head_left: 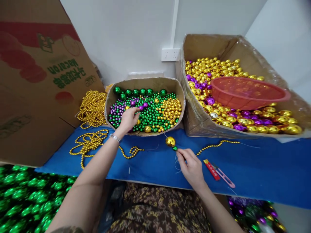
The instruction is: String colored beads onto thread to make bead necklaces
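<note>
My left hand (129, 119) reaches into the small cardboard bin (108, 106). Its fingers are drawn together by some shiny purple beads (145, 105); whatever sits between the fingertips is hidden. In front of the bin, my right hand (190, 165) pinches a thin string (164, 134) just below a small green bead (175, 148). A large gold ball (170, 141) is threaded above that bead, and the string's free end points up toward the bin rim. A loose loop of pale thread (177, 164) hangs beside the right fingers.
A large carton (194, 121) of gold and purple balls holds a red basket (250, 94). Gold bead strands (91, 144) lie on the blue tablecloth (155, 168). Pink thread snips (225, 176) and a red-yellow packet (212, 170) lie at right. A tall carton (36, 81) stands left.
</note>
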The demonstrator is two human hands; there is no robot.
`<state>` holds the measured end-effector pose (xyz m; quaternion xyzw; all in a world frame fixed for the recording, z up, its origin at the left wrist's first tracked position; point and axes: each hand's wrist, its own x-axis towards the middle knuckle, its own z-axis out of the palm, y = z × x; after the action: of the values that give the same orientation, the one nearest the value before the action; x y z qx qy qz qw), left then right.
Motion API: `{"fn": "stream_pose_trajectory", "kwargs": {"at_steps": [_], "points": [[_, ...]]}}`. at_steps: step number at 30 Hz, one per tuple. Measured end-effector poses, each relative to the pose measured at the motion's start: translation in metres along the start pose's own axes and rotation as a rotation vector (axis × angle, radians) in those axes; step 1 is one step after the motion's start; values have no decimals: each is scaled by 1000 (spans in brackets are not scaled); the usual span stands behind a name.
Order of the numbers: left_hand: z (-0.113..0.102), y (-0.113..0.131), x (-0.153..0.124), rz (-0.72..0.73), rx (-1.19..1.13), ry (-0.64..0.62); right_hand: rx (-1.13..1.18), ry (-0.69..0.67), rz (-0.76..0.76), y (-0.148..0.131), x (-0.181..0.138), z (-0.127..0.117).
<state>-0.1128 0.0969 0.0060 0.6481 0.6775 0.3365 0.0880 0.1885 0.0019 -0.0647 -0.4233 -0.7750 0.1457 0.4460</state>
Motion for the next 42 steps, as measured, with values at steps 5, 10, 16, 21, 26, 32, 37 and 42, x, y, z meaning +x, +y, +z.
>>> {"fn": "stream_pose_trajectory", "kwargs": {"at_steps": [5,10,16,21,26,32,37,42], "points": [[5,-37,44,-49,239,-216,-3,-6,-12,0,2,5],[9,-41,42,-55,192,-171,11,-25,-22,-1,3,9],[7,-3,-2,-243,-863,-43,15,-43,-7,-7,6,11],[16,37,-49,-436,-1364,-238,-4,-48,-40,-12,7,12],[21,49,-66,-464,-1458,-293,-20,-69,-56,-13,4,10],[21,51,-70,-481,-1487,-308,-33,-43,-57,-11,2,7],[23,50,-73,-441,-1477,-316,-35,-51,-51,-9,0,7],[24,49,-75,-358,-1444,-340,-43,-49,-45,-9,1,5]]}}
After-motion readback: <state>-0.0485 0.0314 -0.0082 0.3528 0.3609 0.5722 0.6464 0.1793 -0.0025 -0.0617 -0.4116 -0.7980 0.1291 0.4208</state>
